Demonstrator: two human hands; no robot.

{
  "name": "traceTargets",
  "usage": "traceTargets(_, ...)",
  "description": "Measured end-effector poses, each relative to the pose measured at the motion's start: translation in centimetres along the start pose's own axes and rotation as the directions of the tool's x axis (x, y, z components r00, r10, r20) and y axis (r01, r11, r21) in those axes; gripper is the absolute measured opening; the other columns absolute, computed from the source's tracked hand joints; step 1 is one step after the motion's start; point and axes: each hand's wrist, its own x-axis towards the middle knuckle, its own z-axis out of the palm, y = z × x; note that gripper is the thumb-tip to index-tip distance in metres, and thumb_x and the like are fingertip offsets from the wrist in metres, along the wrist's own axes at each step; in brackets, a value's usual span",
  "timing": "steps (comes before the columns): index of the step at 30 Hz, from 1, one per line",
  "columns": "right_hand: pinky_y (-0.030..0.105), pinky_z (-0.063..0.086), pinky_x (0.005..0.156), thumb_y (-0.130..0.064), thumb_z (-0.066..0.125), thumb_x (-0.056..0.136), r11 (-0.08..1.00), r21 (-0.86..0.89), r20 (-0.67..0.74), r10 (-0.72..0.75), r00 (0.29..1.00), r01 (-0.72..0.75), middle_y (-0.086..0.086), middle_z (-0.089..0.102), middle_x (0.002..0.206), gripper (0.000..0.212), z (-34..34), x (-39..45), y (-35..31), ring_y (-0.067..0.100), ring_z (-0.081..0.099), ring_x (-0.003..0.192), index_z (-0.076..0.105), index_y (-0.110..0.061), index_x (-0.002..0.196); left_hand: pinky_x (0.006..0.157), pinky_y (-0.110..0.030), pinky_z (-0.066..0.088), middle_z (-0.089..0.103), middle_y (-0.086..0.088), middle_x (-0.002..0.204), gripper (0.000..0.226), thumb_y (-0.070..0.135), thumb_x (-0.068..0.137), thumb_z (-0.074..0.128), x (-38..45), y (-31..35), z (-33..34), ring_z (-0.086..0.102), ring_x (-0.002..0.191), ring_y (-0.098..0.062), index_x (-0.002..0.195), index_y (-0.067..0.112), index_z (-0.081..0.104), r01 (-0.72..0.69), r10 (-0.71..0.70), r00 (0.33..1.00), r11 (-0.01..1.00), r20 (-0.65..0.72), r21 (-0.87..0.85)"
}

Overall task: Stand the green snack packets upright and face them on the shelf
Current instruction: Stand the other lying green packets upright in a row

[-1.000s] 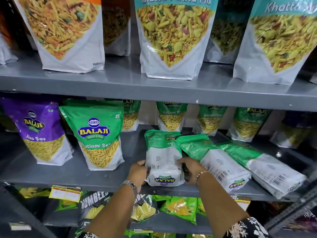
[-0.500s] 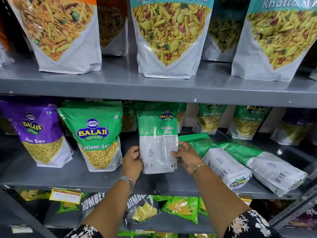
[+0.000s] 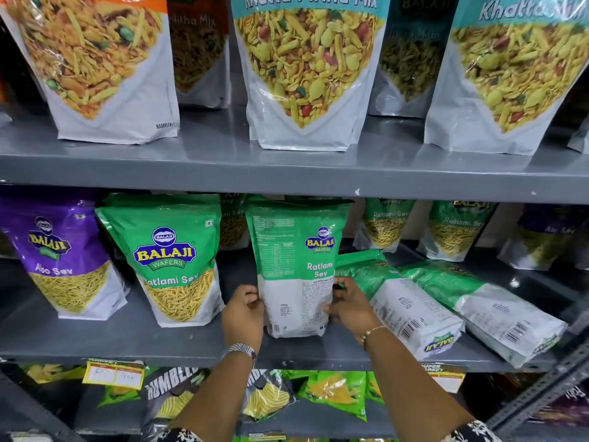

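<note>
A green Ratlami Sev packet (image 3: 296, 269) stands upright on the grey middle shelf (image 3: 127, 339) with its printed back side toward me. My left hand (image 3: 243, 312) grips its lower left edge and my right hand (image 3: 349, 303) grips its lower right edge. To its left, another green packet (image 3: 169, 260) stands upright with its front facing out. To its right, two green packets (image 3: 401, 301) (image 3: 487, 307) lie flat, back side up, bottoms toward the shelf edge. More green packets (image 3: 387, 224) stand at the back of the shelf.
A purple Aloo Sev packet (image 3: 60, 260) stands at the far left of the same shelf. Large mix pouches (image 3: 306, 71) line the upper shelf. Chip bags (image 3: 334, 393) and a yellow price tag (image 3: 113, 374) sit below. A perforated metal upright (image 3: 548, 387) rises at right.
The packet held in both hands went from lying flat on the shelf to standing upright, its base now on the shelf. My hands stayed on its lower edges.
</note>
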Motion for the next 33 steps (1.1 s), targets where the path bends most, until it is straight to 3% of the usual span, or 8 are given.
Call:
traceTargets(2,0.020,0.053,0.048,0.024,0.054,0.077,0.999,-0.037,0.020,0.037,0.999,-0.037,0.008,0.062,0.099,0.059,0.1,-0.4,0.9,0.017,0.060,0.078,0.045,-0.003,0.129,0.072,-0.032,0.053,0.075,-0.009,0.087,0.019,-0.002,0.076,0.062,-0.2,-0.1,0.1,0.066,0.077,-0.023,0.089,0.010,0.068,-0.010,0.011,1.000,1.000,-0.019,0.005)
traceTargets(7,0.047,0.055,0.089,0.010,0.076,0.066,0.977,-0.210,-0.082,0.005,0.997,-0.022,0.010,0.064,0.117,0.072,1.5,-0.7,3.3,0.029,0.060,0.108,0.046,-0.008,0.130,0.076,-0.025,0.047,0.075,-0.014,0.089,0.019,-0.005,0.074,0.065,-0.9,-0.8,0.4,0.062,0.073,-0.019,0.090,0.002,0.073,0.069,-0.070,0.997,0.998,-0.039,-0.004)
traceTargets(10,0.046,0.056,0.088,0.004,0.079,0.065,0.954,-0.298,-0.154,-0.069,0.986,0.020,0.008,0.070,0.109,0.062,2.2,-0.8,3.5,0.028,0.064,0.105,0.052,-0.011,0.119,0.081,-0.038,0.055,0.074,-0.019,0.088,0.019,-0.008,0.073,0.064,-0.8,-0.9,0.7,0.067,0.081,-0.031,0.090,-0.002,0.071,0.132,-0.135,0.989,0.990,-0.063,-0.046)
traceTargets(14,0.039,0.057,0.084,-0.002,0.083,0.065,0.938,-0.344,-0.146,-0.098,0.984,0.042,0.005,0.070,0.109,0.063,2.4,-0.4,3.3,0.024,0.064,0.101,0.051,-0.015,0.118,0.078,-0.029,0.048,0.074,-0.018,0.087,0.017,-0.007,0.072,0.065,-0.3,-0.8,0.8,0.063,0.077,-0.025,0.087,-0.002,0.071,0.129,-0.131,0.989,0.991,-0.064,-0.037)
traceTargets(21,0.044,0.055,0.088,-0.005,0.075,0.076,0.899,-0.435,-0.165,-0.124,0.978,0.041,0.013,0.067,0.117,0.067,2.5,0.6,2.8,0.031,0.063,0.105,0.043,-0.015,0.134,0.070,-0.042,0.056,0.072,-0.012,0.074,0.015,-0.003,0.067,0.066,1.3,-1.3,0.2,0.064,0.067,-0.028,0.070,0.011,0.064,0.152,-0.153,0.976,0.988,0.156,0.016)
traceTargets(25,0.037,0.054,0.078,-0.006,0.065,0.079,0.918,-0.393,-0.298,-0.180,0.937,0.051,0.016,0.064,0.115,0.053,4.4,-1.2,3.1,0.028,0.064,0.093,0.042,-0.013,0.126,0.070,-0.036,0.052,0.068,-0.007,0.075,0.030,-0.007,0.067,0.065,1.3,-1.8,-0.1,0.062,0.072,-0.025,0.065,0.021,0.057,0.104,-0.101,0.974,0.995,0.205,-0.003)
traceTargets(28,0.037,0.052,0.094,-0.008,0.078,0.064,0.961,-0.219,-0.290,-0.228,0.929,0.167,0.013,0.048,0.134,0.087,6.7,-2.8,3.7,0.025,0.060,0.106,0.034,-0.012,0.139,0.066,-0.034,0.046,0.065,-0.012,0.074,0.036,-0.017,0.070,0.049,1.5,-2.1,-0.1,0.057,0.071,-0.024,0.066,0.018,0.057,0.122,-0.109,0.963,0.992,0.246,-0.038)
traceTargets(33,0.032,0.037,0.109,-0.026,0.091,0.049,0.951,-0.241,-0.255,-0.253,0.933,0.192,0.014,0.028,0.148,0.133,9.6,-2.7,3.5,0.031,0.037,0.134,0.008,-0.010,0.152,0.068,-0.033,0.057,0.072,-0.014,0.083,0.045,-0.024,0.071,0.040,1.0,-2.0,-0.2,0.067,0.076,-0.025,0.089,0.010,0.063,0.181,-0.130,0.949,0.971,0.287,-0.158)
